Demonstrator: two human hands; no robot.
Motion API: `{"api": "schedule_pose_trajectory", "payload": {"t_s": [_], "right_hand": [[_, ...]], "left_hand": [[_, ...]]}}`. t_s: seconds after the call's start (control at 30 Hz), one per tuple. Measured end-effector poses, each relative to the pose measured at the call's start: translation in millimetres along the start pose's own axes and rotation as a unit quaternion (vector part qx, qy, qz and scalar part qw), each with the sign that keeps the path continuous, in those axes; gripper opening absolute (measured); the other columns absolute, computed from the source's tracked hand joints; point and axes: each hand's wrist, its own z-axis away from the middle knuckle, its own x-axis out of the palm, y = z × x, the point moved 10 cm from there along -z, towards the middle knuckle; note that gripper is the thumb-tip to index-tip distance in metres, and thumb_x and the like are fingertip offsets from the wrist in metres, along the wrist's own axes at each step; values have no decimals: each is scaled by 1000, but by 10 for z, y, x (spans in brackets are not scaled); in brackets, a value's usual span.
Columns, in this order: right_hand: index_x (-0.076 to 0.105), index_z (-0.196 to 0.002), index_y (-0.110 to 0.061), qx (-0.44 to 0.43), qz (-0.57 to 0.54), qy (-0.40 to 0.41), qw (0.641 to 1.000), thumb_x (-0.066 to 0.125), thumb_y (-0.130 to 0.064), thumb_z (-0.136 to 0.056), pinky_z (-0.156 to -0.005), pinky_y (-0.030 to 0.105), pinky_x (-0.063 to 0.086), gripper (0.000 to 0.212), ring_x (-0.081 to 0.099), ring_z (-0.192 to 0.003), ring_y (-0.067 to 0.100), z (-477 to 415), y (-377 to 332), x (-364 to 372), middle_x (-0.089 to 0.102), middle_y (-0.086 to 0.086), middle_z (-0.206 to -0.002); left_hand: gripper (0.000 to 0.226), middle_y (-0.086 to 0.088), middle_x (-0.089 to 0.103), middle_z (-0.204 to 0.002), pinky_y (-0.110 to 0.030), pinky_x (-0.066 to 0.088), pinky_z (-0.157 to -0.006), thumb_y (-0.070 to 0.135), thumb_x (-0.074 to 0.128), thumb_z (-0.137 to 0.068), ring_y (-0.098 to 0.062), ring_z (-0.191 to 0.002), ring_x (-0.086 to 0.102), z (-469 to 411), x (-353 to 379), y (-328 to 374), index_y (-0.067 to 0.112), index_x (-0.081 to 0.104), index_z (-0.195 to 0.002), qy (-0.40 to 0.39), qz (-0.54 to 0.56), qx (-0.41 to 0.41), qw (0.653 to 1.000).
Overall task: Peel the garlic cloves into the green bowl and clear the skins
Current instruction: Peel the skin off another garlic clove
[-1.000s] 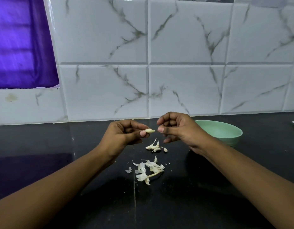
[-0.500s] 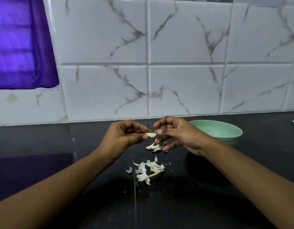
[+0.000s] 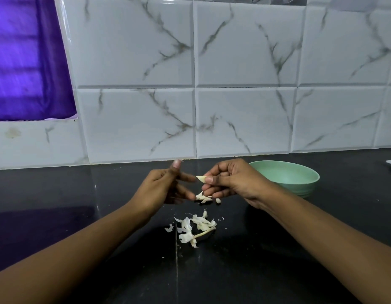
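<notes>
The bowl (image 3: pixel 299 185) sits on the counter (image 3: pixel 58 194), right of the skins (image 3: pixel 187 227) (a smaller scatter (image 3: pixel 203 197) lies just behind them).

- Garlic clove (image 3: pixel 201 178): pale cream, pointed, bare of skin where visible; pinched in the right hand (image 3: pixel 231 183) above the bench (image 3: pixel 58 194).
- Green bowl (image 3: pixel 299 183): pale green, upright, set near the bench's back edge, right of centre.
- Skins (image 3: pixel 194 227): white papery scraps with one stalk, scattered mid-bench; a smaller cluster lies just behind.

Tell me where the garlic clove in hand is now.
Head view, centre: the small pale garlic clove is pinched in the right hand, above the black countertop, left of the round green bowl.
</notes>
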Motion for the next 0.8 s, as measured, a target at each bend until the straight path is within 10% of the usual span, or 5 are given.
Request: {"api": "schedule_pose_trajectory", "payload": {"t_s": [0.1, 0.27, 0.8], "right_hand": [[61, -87, -3, 2, 31, -8, 999, 58, -2, -91, -53, 18, 55, 5, 69, -60, 10, -3, 12, 34, 70, 5, -68], [67, -85, -7, -34, 137, 3, 990, 66, -7, -86, -54, 25, 51, 2, 66, -59, 11, 4, -40, 71, 71, 4, -70], [61, -83, -7, 9, 44, 10, 999, 61, -9, -90, -51, 19, 53, 7, 67, -56, 10, 19, 15, 37, 69, 3, -66]], "left_hand": [[63, -8, 75, -82, -28, 53, -71, 61, 32, -85, -16, -81, 72, 16, 83, -77, 13, 72, -95, -32, -58, -34, 997], [23, -6, 75, -78, -28, 53, -69, 34, 66, -78, -10, -71, 70, -5, 81, 21, 13, 72, -86, -23, -69, 22, 997], [7, -2, 75, -74, -16, 53, -67, 12, 66, -86, -7, -70, 71, -25, 46, 107, 12, 73, -83, -8, -54, 90, 994]]}}
